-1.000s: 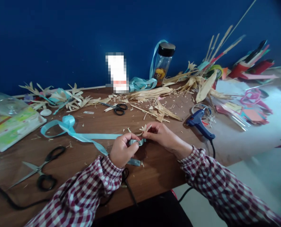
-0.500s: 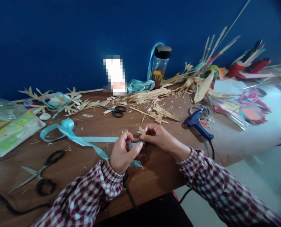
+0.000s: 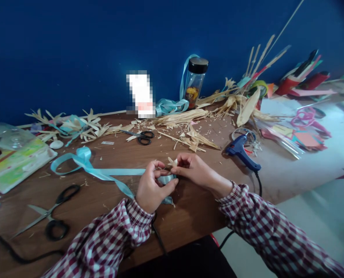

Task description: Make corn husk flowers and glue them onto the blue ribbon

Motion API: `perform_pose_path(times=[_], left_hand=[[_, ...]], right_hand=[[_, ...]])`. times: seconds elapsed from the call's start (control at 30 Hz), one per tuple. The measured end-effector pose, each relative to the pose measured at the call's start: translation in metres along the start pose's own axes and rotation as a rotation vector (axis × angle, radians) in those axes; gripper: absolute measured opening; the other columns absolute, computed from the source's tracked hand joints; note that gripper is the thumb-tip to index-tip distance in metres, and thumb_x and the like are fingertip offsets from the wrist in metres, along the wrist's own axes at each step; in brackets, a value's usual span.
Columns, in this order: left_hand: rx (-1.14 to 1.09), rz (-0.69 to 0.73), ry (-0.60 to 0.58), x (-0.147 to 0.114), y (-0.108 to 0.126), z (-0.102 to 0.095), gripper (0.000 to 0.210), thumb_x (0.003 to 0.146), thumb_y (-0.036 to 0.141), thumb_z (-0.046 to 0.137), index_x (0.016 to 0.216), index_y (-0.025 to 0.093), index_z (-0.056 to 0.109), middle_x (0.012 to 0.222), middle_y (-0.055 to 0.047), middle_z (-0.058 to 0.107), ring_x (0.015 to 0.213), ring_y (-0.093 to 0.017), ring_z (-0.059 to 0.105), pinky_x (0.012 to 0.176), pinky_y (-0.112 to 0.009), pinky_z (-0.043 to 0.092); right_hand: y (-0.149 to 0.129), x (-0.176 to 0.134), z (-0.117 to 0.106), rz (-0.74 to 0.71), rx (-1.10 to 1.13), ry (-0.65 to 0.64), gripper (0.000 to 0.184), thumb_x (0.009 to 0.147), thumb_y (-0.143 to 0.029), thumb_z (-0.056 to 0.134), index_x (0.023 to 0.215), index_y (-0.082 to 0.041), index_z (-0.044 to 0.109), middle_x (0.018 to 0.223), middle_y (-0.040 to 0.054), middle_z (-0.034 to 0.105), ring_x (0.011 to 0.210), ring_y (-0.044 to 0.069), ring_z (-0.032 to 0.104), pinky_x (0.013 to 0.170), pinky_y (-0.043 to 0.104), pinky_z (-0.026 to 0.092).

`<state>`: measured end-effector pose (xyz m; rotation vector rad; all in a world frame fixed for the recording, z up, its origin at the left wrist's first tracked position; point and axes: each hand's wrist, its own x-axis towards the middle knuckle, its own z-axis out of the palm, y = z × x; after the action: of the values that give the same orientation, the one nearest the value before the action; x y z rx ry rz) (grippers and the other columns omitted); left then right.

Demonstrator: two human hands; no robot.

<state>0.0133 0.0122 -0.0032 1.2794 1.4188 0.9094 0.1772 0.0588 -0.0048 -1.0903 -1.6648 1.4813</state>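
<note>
My right hand (image 3: pixel 193 170) pinches a small pale corn-husk flower (image 3: pixel 172 161) between thumb and fingers, its petals pointing up. My left hand (image 3: pixel 154 183) is curled close beside it, fingertips almost meeting those of the right. Light blue ribbon (image 3: pixel 166 179) shows between my left thumb and fingers, seemingly held there; the exact grip is partly hidden. From behind the left hand a longer stretch of blue ribbon (image 3: pixel 111 172) runs left across the table to a loose roll.
Black-handled scissors (image 3: pixel 48 213) lie opened at left, smaller scissors (image 3: pixel 143 136) farther back. A blue glue gun (image 3: pixel 243 150) rests at right. Corn husks (image 3: pixel 180 116), a lidded glass bottle (image 3: pixel 195 83) and a blurred-out upright white object (image 3: pixel 141 92) stand along the wall. A black cord (image 3: pixel 21 255) crosses front left.
My left thumb has opened slightly away from its fingers, showing more ribbon between them. The husk flower has shifted slightly left and tilted, still in my right hand.
</note>
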Motion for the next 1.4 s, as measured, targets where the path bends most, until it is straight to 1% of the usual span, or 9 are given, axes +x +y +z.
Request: perform_pose_path(times=[0.27,0.4,0.5,0.73,0.83,0.97,1.13,1.3,1.4], left_hand=[[0.064,0.044,0.012,0.002,0.001,0.0,0.039,0.066,0.024,0.066,0.099,0.018,0.045,0.077,-0.002,0.066,0.064,-0.014,0.061,0.06,-0.024,0.045],[0.141,0.076,0.012,0.003,0.002,-0.003,0.037,0.068,0.021,0.062,0.103,0.016,0.051,0.083,-0.005,0.067,0.072,-0.016,0.062,0.068,-0.027,0.047],[0.145,0.092,-0.019,0.003,0.003,-0.005,0.039,0.069,0.023,0.062,0.106,0.014,0.053,0.085,-0.006,0.067,0.075,-0.016,0.061,0.068,-0.026,0.047],[0.336,0.01,-0.062,0.002,0.012,-0.007,0.02,0.068,0.033,0.061,0.073,0.014,0.065,0.053,0.002,0.056,0.049,-0.011,0.048,0.048,-0.021,0.037],[0.31,0.001,-0.05,0.002,0.012,-0.007,0.02,0.068,0.032,0.06,0.073,0.014,0.066,0.052,0.003,0.056,0.049,-0.011,0.047,0.048,-0.02,0.036],[0.282,0.0,-0.044,0.001,0.011,-0.007,0.019,0.068,0.031,0.059,0.074,0.014,0.066,0.052,0.003,0.055,0.048,-0.01,0.045,0.047,-0.02,0.035],[0.255,-0.001,-0.043,0.001,0.012,-0.006,0.016,0.067,0.029,0.059,0.068,0.015,0.065,0.047,0.005,0.049,0.044,-0.008,0.038,0.043,-0.019,0.03],[0.23,0.02,-0.044,0.001,0.012,-0.008,0.018,0.067,0.029,0.059,0.072,0.014,0.067,0.047,0.005,0.049,0.044,-0.009,0.039,0.044,-0.019,0.031],[0.229,0.014,-0.067,0.001,0.012,-0.009,0.021,0.069,0.029,0.059,0.078,0.014,0.07,0.049,0.003,0.053,0.046,-0.01,0.041,0.045,-0.02,0.033]], right_hand=[[0.002,0.0,0.003,0.007,-0.01,0.037,0.023,0.072,-0.034,0.068,0.07,-0.017,0.053,0.062,-0.0051,0.045,0.056,0.008,0.038,0.052,0.021,0.029],[0.002,0.0,0.002,0.014,0.003,0.051,0.022,0.072,-0.033,0.068,0.072,-0.016,0.054,0.061,-0.0048,0.046,0.056,0.009,0.039,0.052,0.021,0.031],[0.002,0.0,0.001,0.003,0.023,0.04,0.022,0.071,-0.033,0.069,0.073,-0.016,0.055,0.064,-0.0043,0.047,0.058,0.009,0.041,0.054,0.022,0.033],[0.004,0.001,0.001,0.038,0.083,0.052,0.024,0.07,-0.033,0.07,0.076,-0.017,0.055,0.066,-0.0042,0.052,0.06,0.009,0.047,0.057,0.022,0.037],[0.003,0.001,0.0,0.065,0.174,0.059,0.028,0.067,-0.03,0.073,0.081,-0.018,0.052,0.07,-0.0039,0.056,0.063,0.01,0.053,0.061,0.023,0.041],[0.0,0.001,-0.002,0.088,0.285,0.003,0.036,0.066,-0.024,0.074,0.092,-0.019,0.05,0.074,-0.0028,0.061,0.069,0.011,0.058,0.066,0.024,0.044],[-0.008,-0.001,-0.003,0.13,0.328,0.017,0.032,0.073,-0.028,0.069,0.097,-0.019,0.051,0.071,-0.0027,0.063,0.061,0.009,0.056,0.057,0.022,0.04],[-0.007,0.001,-0.004,0.15,0.331,0.039,0.034,0.07,-0.03,0.071,0.095,-0.018,0.052,0.075,-0.0001,0.066,0.057,0.008,0.054,0.052,0.02,0.038],[-0.003,0.002,-0.004,0.155,0.321,0.046,0.035,0.069,-0.028,0.072,0.096,-0.018,0.052,0.07,-0.0021,0.064,0.054,0.007,0.052,0.049,0.019,0.036]])
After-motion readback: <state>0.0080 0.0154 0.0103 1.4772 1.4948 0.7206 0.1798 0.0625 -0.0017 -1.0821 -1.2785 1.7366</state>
